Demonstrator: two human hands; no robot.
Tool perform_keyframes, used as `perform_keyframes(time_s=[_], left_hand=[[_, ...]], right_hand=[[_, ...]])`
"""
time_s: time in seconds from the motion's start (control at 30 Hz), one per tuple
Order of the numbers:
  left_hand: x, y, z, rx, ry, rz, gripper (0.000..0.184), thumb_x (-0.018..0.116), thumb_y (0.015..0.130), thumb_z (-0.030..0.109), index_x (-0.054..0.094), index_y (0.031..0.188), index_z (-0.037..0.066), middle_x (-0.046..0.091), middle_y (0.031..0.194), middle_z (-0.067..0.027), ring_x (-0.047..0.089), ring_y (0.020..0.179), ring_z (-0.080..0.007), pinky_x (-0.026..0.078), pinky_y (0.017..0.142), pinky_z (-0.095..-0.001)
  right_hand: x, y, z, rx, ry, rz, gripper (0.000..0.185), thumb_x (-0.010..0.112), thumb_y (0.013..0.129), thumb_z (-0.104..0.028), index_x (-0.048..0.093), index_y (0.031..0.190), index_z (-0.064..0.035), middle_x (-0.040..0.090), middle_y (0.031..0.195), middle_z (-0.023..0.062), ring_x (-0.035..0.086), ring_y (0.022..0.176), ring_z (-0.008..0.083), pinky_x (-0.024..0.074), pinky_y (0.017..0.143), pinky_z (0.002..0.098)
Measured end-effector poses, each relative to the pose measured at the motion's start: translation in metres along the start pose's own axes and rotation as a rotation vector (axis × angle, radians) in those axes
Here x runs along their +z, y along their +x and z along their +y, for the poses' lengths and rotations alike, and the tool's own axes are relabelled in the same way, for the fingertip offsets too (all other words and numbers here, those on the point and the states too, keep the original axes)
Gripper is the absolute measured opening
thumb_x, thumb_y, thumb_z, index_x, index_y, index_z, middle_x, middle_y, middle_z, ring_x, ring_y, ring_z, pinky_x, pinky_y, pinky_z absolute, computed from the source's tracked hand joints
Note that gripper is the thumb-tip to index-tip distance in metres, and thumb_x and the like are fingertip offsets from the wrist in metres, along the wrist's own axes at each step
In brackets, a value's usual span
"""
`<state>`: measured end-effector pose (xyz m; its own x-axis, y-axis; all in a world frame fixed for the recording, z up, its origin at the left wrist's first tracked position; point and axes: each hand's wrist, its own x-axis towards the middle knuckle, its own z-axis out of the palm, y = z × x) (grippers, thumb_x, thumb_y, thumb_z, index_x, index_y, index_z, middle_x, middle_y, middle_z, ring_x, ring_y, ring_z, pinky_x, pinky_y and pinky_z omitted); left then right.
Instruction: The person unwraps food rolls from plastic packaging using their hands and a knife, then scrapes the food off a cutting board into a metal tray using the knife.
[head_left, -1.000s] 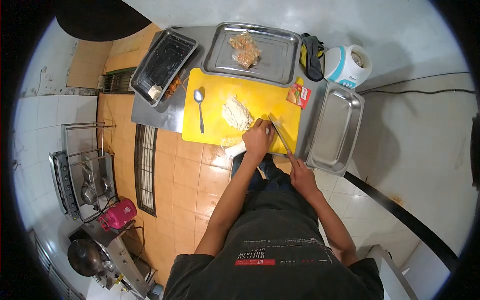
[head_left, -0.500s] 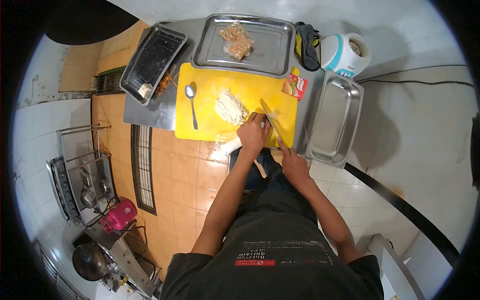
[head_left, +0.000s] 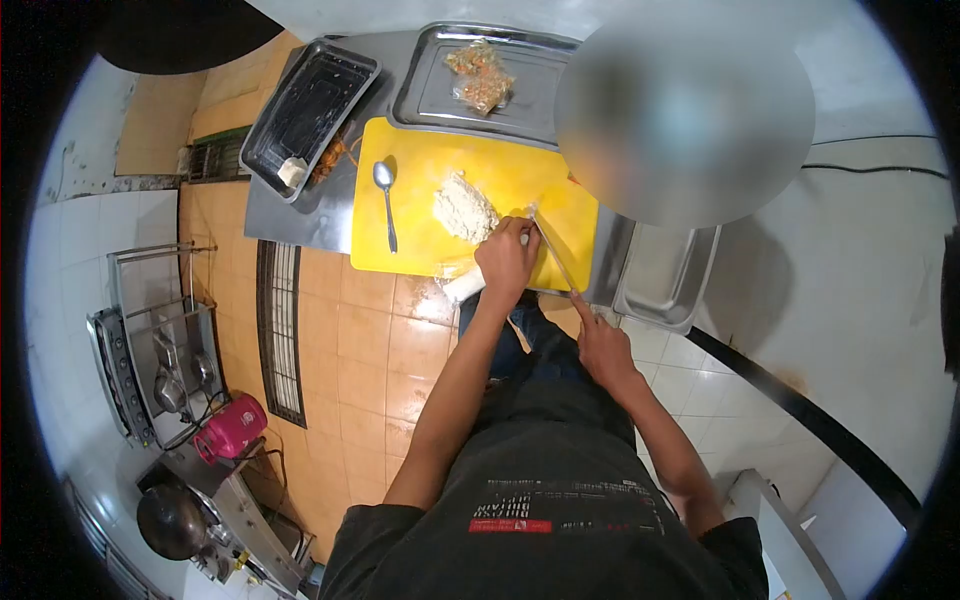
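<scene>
In my right hand (head_left: 603, 345) is the handle of a knife (head_left: 557, 252), its blade pointing up and left across the yellow cutting board (head_left: 420, 150). My left hand (head_left: 507, 258) is closed, fingers bent, its fingertips by the blade's tip. A small pale bit (head_left: 531, 211) shows at those fingertips; what the fingers grip is mostly hidden. Just left of them lies a heap of chopped whitish food (head_left: 465, 208). A metal spoon (head_left: 386, 205) rests on the board's left part. At the board's front edge, below my left hand, is a white roll-like thing (head_left: 463, 287).
A steel tray (head_left: 420, 95) behind the board bears bagged chopped vegetables (head_left: 482, 80). Left of it, a dark pan (head_left: 300, 120) holds a white block (head_left: 292, 172). A deep steel pan (head_left: 660, 310) stands at right. A grey blurred disc (head_left: 685, 120) hides the back right.
The knife's handle end has swung slightly right and down with my right hand. My left hand stays almost in place. The blurred disc now covers the back right corner.
</scene>
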<state>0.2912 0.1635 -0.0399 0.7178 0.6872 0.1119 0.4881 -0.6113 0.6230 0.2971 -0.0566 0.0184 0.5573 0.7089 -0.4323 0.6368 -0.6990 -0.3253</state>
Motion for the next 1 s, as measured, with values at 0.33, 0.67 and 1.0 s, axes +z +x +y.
perform_keyframes(time_s=[0.33, 0.67, 1.0], left_hand=[[-0.009, 0.009, -0.005, 0.121, 0.013, -0.170, 0.011, 0.068, 0.084, 0.022, 0.070, 0.088, 0.011, 0.068, 0.089, -0.0065, 0.068, 0.072, -0.0290, 0.054, 0.062, -0.0392], [-0.017, 0.009, 0.001, 0.162, 0.020, -0.197, 0.015, 0.069, 0.080, 0.020, 0.068, 0.092, 0.010, 0.067, 0.088, -0.0079, 0.067, 0.074, -0.0294, 0.054, 0.064, -0.0400], [-0.004, 0.004, -0.002, 0.187, 0.048, -0.154, 0.009, 0.069, 0.079, 0.018, 0.067, 0.084, 0.011, 0.066, 0.083, -0.0060, 0.067, 0.069, -0.0272, 0.054, 0.060, -0.0378]], right_hand=[[-0.049, -0.028, -0.006, 0.111, 0.233, -0.049, 0.065, 0.055, 0.089, -0.010, 0.031, 0.149, -0.0198, 0.064, 0.079, 0.0208, 0.065, 0.068, 0.0398, 0.0526, 0.062, 0.0508], [-0.005, -0.008, 0.001, -0.022, 0.372, 0.225, 0.062, 0.055, 0.089, -0.007, 0.037, 0.148, -0.0174, 0.064, 0.081, 0.0197, 0.064, 0.069, 0.0393, 0.0517, 0.063, 0.0501], [-0.009, -0.015, 0.007, 0.032, 0.269, 0.067, 0.061, 0.055, 0.088, -0.006, 0.039, 0.146, -0.0164, 0.066, 0.082, 0.0223, 0.064, 0.069, 0.0413, 0.0508, 0.062, 0.0508]])
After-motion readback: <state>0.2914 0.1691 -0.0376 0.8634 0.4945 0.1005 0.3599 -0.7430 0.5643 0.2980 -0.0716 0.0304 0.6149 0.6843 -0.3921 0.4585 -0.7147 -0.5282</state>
